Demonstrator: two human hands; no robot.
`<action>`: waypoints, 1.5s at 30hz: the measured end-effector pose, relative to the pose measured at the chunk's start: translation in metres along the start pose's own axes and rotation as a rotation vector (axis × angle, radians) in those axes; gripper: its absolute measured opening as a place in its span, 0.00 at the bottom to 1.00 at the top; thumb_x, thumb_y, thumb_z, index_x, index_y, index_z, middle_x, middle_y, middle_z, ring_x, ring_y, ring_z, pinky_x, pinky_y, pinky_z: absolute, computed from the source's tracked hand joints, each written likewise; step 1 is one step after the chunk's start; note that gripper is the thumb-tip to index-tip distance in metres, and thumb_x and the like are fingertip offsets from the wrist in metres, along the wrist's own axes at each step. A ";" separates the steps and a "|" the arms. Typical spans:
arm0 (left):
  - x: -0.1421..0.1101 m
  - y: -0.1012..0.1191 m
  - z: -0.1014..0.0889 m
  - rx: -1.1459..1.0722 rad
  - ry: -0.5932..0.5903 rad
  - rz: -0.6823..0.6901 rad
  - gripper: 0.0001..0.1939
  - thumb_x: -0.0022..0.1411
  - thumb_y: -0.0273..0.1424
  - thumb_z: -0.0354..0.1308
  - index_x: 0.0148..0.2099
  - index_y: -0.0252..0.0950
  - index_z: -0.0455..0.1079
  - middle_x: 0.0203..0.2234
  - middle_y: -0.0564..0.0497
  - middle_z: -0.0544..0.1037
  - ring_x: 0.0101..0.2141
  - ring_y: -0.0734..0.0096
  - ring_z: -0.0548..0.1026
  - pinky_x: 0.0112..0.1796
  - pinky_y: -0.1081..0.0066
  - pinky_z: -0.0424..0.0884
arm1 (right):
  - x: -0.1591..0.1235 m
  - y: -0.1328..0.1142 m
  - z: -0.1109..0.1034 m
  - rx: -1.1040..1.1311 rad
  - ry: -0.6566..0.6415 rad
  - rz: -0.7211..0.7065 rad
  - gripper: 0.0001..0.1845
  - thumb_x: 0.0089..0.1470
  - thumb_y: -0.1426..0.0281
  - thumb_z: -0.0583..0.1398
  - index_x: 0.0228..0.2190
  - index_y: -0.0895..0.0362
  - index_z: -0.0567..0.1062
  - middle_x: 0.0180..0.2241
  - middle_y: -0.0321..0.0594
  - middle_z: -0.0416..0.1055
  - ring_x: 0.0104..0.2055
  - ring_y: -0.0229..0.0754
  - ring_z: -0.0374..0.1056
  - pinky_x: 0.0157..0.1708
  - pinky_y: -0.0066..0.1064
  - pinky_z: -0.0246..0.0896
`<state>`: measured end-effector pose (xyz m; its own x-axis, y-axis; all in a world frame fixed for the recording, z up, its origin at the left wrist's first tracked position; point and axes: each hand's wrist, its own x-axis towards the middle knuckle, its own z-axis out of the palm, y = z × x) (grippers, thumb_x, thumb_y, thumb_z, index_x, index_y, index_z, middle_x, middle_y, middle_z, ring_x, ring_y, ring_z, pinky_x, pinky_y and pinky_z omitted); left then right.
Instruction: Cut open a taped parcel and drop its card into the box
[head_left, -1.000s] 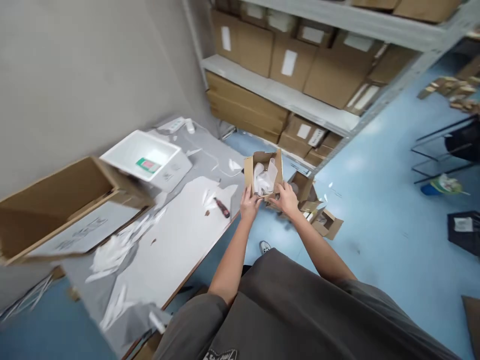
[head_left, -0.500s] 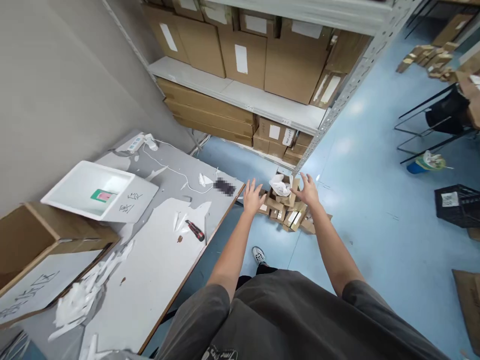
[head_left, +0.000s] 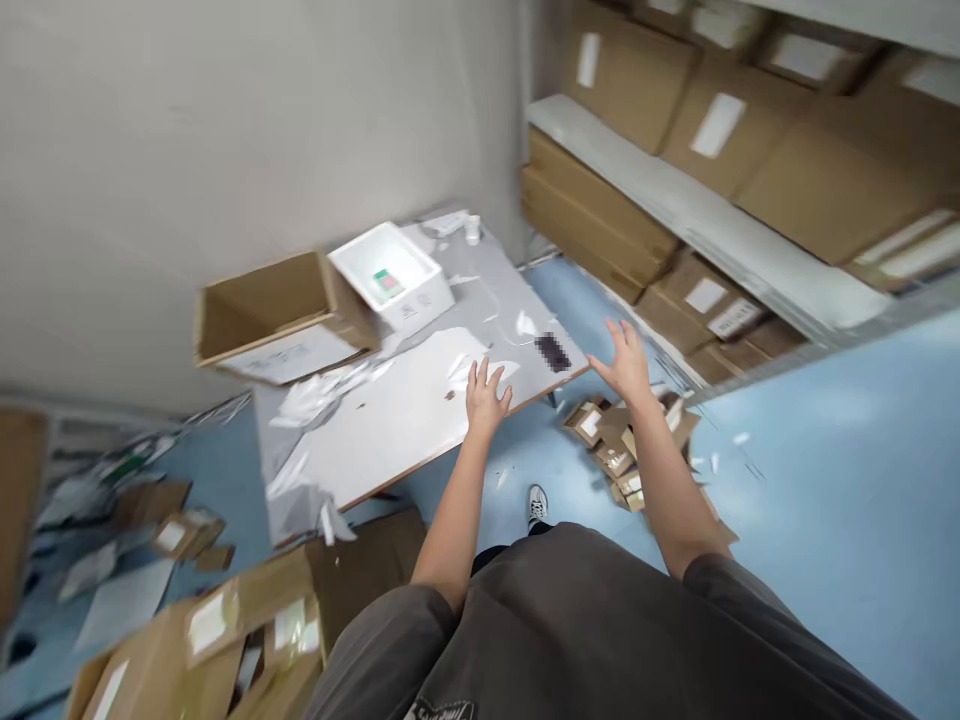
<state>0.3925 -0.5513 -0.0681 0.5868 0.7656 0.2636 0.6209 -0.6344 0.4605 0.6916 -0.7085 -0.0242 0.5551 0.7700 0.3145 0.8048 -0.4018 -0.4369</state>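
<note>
My left hand is open, fingers spread, with nothing in it; it appears over the front edge of the white-topped table. My right hand is also open and holds nothing, its fingers apart near the table's right corner. Between the two hands in the picture lies a blurred-out dark object on the tabletop. Farther back stands a white bin with a green and pink item inside. Left of it is an open cardboard box with a white sheet on its front.
Flattened and small cartons lie on the blue floor below my right hand. Shelving with brown boxes rises at right. More cardboard boxes sit at lower left. White scraps litter the table beside the wall.
My view has swung left, so the table and its boxes now sit nearer the centre and the shelving has shifted right. Both hands stay raised and open.
</note>
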 end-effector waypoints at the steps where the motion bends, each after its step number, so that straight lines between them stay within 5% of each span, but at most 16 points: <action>1: -0.013 -0.017 -0.019 0.028 0.026 -0.044 0.23 0.69 0.34 0.63 0.65 0.40 0.76 0.73 0.40 0.66 0.76 0.45 0.54 0.71 0.46 0.61 | 0.007 -0.025 0.013 0.021 -0.021 -0.057 0.47 0.60 0.54 0.64 0.74 0.53 0.60 0.72 0.58 0.57 0.70 0.67 0.59 0.67 0.62 0.60; 6: -0.103 -0.110 -0.122 0.150 0.167 -0.343 0.26 0.69 0.35 0.63 0.67 0.40 0.74 0.75 0.42 0.63 0.76 0.45 0.54 0.71 0.47 0.61 | 0.016 -0.179 0.088 0.128 -0.169 -0.356 0.46 0.59 0.55 0.65 0.73 0.55 0.61 0.72 0.60 0.57 0.71 0.68 0.57 0.67 0.62 0.59; 10: -0.217 -0.176 -0.203 0.205 0.282 -0.615 0.28 0.69 0.35 0.64 0.69 0.42 0.72 0.76 0.44 0.60 0.77 0.45 0.51 0.73 0.47 0.57 | -0.029 -0.320 0.144 0.215 -0.323 -0.617 0.45 0.60 0.55 0.65 0.73 0.53 0.61 0.73 0.59 0.57 0.71 0.68 0.57 0.66 0.62 0.60; 14: -0.356 -0.221 -0.268 0.242 0.406 -0.867 0.30 0.68 0.36 0.65 0.70 0.43 0.71 0.77 0.45 0.58 0.77 0.44 0.52 0.74 0.46 0.54 | -0.115 -0.461 0.189 0.304 -0.451 -0.868 0.46 0.60 0.56 0.65 0.74 0.53 0.61 0.73 0.59 0.56 0.72 0.68 0.56 0.67 0.63 0.60; 18: -0.497 -0.244 -0.316 0.289 0.533 -1.123 0.30 0.67 0.36 0.66 0.69 0.43 0.72 0.77 0.45 0.59 0.77 0.44 0.52 0.74 0.47 0.55 | -0.223 -0.586 0.217 0.363 -0.592 -1.101 0.45 0.60 0.56 0.65 0.73 0.54 0.62 0.73 0.59 0.56 0.72 0.68 0.57 0.67 0.62 0.61; 24: -0.673 -0.233 -0.343 0.302 0.658 -1.467 0.30 0.67 0.36 0.66 0.69 0.41 0.72 0.76 0.42 0.61 0.76 0.41 0.52 0.73 0.44 0.55 | -0.394 -0.709 0.237 0.419 -0.791 -1.407 0.44 0.61 0.57 0.65 0.73 0.54 0.62 0.73 0.57 0.57 0.73 0.67 0.56 0.69 0.62 0.58; 28: -0.744 -0.213 -0.328 0.264 0.713 -1.602 0.32 0.65 0.35 0.68 0.70 0.40 0.71 0.77 0.42 0.57 0.77 0.41 0.49 0.74 0.45 0.55 | -0.478 -0.735 0.243 0.421 -0.920 -1.563 0.44 0.61 0.58 0.65 0.73 0.55 0.61 0.73 0.58 0.56 0.73 0.68 0.55 0.70 0.62 0.55; 32: -0.773 -0.202 -0.291 0.173 0.730 -1.710 0.33 0.65 0.35 0.69 0.71 0.43 0.70 0.78 0.44 0.56 0.77 0.41 0.50 0.73 0.45 0.56 | -0.519 -0.728 0.254 0.355 -1.014 -1.662 0.46 0.62 0.60 0.65 0.75 0.52 0.58 0.74 0.55 0.55 0.73 0.68 0.55 0.70 0.63 0.56; 39: -0.770 -0.194 -0.187 -0.070 0.745 -1.808 0.39 0.62 0.36 0.72 0.72 0.41 0.68 0.78 0.43 0.53 0.76 0.41 0.52 0.73 0.47 0.58 | -0.530 -0.662 0.288 0.240 -1.148 -1.736 0.50 0.59 0.57 0.68 0.75 0.51 0.58 0.76 0.54 0.51 0.74 0.71 0.53 0.70 0.65 0.56; 45: -0.766 -0.169 -0.112 -0.267 0.830 -1.911 0.45 0.63 0.48 0.72 0.76 0.42 0.63 0.77 0.39 0.56 0.76 0.43 0.54 0.72 0.49 0.59 | -0.533 -0.593 0.312 0.128 -1.231 -1.729 0.48 0.61 0.57 0.67 0.75 0.50 0.57 0.76 0.55 0.50 0.75 0.70 0.54 0.68 0.63 0.62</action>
<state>-0.2204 -1.0186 -0.2527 -0.9035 0.1955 -0.3813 -0.0896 0.7839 0.6144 -0.1467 -0.7263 -0.1959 -0.9762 0.1033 -0.1909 0.1794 0.8790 -0.4418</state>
